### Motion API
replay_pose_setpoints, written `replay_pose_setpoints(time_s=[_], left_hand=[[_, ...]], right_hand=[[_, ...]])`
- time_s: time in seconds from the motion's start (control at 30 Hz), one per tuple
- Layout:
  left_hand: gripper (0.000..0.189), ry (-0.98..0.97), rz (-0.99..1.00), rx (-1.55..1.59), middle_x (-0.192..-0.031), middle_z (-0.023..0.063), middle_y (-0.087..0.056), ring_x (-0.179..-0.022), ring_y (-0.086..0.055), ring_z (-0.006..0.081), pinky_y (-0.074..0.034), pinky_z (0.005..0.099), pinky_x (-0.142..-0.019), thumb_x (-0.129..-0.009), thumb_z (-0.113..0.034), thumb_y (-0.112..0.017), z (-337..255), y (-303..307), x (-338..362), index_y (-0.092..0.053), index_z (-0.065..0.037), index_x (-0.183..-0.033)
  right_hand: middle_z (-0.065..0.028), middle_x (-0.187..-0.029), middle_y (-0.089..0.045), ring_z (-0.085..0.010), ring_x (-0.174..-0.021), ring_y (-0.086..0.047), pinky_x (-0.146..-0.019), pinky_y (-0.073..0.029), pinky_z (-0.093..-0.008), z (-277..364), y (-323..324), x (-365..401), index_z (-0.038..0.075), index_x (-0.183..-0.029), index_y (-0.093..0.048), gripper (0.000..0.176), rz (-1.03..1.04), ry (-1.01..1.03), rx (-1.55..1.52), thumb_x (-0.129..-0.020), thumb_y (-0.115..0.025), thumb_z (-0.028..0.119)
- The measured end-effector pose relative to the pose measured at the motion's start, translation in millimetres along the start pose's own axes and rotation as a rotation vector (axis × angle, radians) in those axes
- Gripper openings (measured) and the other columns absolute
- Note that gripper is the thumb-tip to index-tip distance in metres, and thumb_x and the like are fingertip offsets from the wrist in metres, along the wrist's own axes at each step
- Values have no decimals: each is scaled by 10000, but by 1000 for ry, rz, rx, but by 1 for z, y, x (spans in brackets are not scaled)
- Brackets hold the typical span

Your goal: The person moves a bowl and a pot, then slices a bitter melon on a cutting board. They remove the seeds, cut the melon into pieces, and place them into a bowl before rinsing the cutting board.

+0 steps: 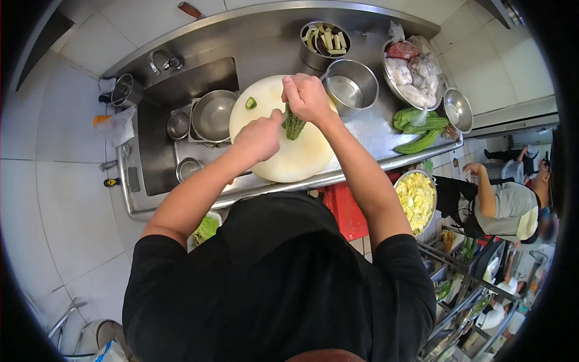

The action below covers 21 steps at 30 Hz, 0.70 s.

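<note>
A ridged green bitter gourd [294, 127] stands on end on a round white cutting board [289, 163]. My right hand [307, 96] grips its top end from above. My left hand [259, 139] is curled into a fist against the gourd's left side, thumb touching it; whatever is in that fist is hidden. A small green cut piece [251, 103] lies on the board to the left of the hands.
The steel counter holds an empty bowl [353, 90], a pot of cut strips [325, 42], a bowl of bagged meat [413, 72], a small bowl [458, 108] and whole gourds [419, 123]. The sink [151, 139] on the left holds pots. Another person [506, 205] stands right.
</note>
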State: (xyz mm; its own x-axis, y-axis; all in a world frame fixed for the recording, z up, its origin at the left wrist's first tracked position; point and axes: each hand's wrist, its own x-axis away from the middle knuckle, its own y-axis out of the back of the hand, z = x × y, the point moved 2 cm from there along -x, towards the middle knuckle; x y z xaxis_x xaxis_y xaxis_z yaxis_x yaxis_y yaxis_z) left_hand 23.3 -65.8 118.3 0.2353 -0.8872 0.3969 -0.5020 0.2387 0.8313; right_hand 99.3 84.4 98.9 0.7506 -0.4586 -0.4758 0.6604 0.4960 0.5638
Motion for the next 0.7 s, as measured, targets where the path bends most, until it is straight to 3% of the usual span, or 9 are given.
replay_pose_setpoints(time_s=[0.23, 0.33, 0.43, 0.53, 0.63, 0.7], left_hand=[[337, -8, -2, 22, -918, 256, -710, -894, -725, 427, -574, 539, -776, -871, -21, -540, 7, -31, -21, -499, 10, -1205], [344, -15, -17, 19, -916, 258, -710, -893, -725, 429, -574, 541, -775, -870, -26, -545, 8, -49, -30, -498, 9, -1210], [340, -19, -27, 24, -914, 261, -710, -898, -724, 432, -571, 547, -775, -881, -39, -537, 12, -58, -31, -497, 1, -1217], [306, -34, 9, -16, -916, 257, -713, -901, -722, 437, -566, 555, -781, -907, -61, -512, 22, -92, -48, -494, -7, -1208], [353, -42, 1, -26, -911, 248, -714, -870, -713, 443, -552, 567, -778, -904, -58, -499, 46, -147, -46, -476, -23, -1255], [343, -41, 7, -33, -917, 247, -716, -871, -712, 444, -549, 568, -786, -917, -70, -487, 45, -139, -46, -474, -24, -1257]], right_hand=[[-208, -614, -605, -418, -637, -610, -645, -500, -512, 7, -6, 1, -2, -590, -608, 427, -57, 31, 42, -959, -566, 210], [-149, -600, -618, -361, -628, -620, -626, -498, -466, 0, -6, 1, 32, -574, -611, 446, -111, 61, 104, -988, -537, 181], [-153, -604, -614, -367, -631, -616, -613, -493, -471, 0, -3, 6, 36, -582, -612, 425, -111, 29, 66, -981, -542, 166], [-205, -599, -587, -426, -617, -596, -624, -497, -507, 7, -2, 7, 0, -579, -592, 378, -154, 17, 51, -918, -599, 167], [-193, -597, -589, -412, -603, -590, -618, -499, -497, 12, -7, 14, 15, -571, -592, 354, -151, 92, 113, -899, -611, 147], [-178, -591, -589, -388, -595, -588, -612, -498, -481, 18, -3, 14, 16, -569, -592, 327, -149, 109, 103, -867, -639, 140]])
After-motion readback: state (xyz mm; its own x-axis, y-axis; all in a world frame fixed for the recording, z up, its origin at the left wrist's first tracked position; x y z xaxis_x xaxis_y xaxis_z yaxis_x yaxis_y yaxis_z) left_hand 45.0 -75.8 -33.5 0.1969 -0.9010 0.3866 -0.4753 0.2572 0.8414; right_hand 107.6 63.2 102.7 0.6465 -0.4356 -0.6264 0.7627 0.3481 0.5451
